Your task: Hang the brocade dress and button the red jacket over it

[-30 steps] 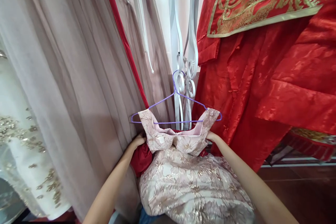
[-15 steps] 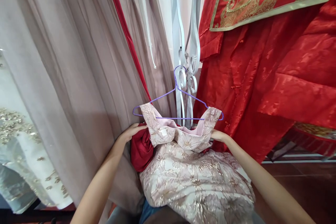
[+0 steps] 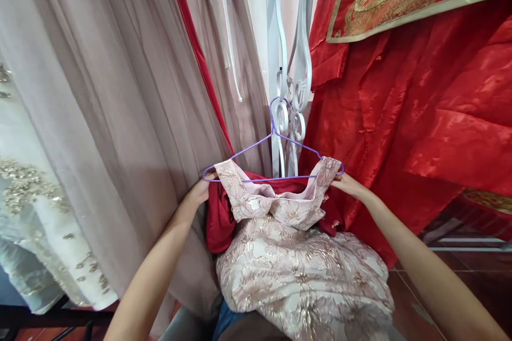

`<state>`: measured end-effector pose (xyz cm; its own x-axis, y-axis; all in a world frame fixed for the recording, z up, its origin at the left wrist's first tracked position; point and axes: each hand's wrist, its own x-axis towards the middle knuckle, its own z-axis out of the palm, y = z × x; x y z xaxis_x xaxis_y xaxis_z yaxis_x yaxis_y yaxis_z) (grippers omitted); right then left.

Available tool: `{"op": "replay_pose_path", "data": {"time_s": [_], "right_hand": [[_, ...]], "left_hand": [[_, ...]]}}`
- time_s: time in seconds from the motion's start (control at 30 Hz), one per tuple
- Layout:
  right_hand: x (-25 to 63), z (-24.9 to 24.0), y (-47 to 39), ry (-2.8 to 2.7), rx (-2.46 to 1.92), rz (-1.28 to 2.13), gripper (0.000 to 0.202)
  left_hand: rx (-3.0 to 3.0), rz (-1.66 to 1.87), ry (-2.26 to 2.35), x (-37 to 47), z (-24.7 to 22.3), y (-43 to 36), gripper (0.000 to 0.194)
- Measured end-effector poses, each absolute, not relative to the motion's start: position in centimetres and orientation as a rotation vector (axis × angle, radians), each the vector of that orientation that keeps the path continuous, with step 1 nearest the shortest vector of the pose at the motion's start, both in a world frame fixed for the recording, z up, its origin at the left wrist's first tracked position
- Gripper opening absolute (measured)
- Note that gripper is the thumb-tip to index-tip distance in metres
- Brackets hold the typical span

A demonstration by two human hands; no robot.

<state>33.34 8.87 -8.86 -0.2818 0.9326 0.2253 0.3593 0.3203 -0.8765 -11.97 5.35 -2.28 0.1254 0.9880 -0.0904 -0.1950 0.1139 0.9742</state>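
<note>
A pink and gold brocade dress point(image 3: 300, 266) hangs by its straps on a purple hanger point(image 3: 256, 145), its skirt bunched over my lap. Behind its bodice a dark red garment point(image 3: 219, 221) shows on both sides and as a strip across the neckline. Just below the hanger's left end, my left hand point(image 3: 201, 187) is closed on the dark red garment, fingertips partly hidden. My right hand point(image 3: 349, 185) is closed on that cloth by the right strap and hanger end, its fingertips hidden behind the strap.
White scrolled metalwork point(image 3: 298, 96) stands behind the hanger hook. A greyish-pink curtain point(image 3: 132, 90) fills the left, with a white beaded gown point(image 3: 36, 197) beyond it. Bright red embroidered clothing point(image 3: 400, 117) hangs at the right above a tiled floor point(image 3: 412, 298).
Both hands have moved up to the hanger's ends, the right also outward. The dark red cloth has risen behind the bodice and now shows across the neckline.
</note>
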Motion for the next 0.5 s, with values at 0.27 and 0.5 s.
{"op": "replay_pose_path", "data": {"time_s": [0.27,0.5], "right_hand": [[34.5,-2.8,11.8,-1.619,-1.143,1.345,0.039],[33.2,2.1,11.7,-1.546,-1.086,1.220,0.025]], "left_hand": [[1.221,1.005,1.045,-10.3,2.8,7.4,0.030],[1.397,1.018,1.197,-10.3,6.8,6.6,0.035]]}}
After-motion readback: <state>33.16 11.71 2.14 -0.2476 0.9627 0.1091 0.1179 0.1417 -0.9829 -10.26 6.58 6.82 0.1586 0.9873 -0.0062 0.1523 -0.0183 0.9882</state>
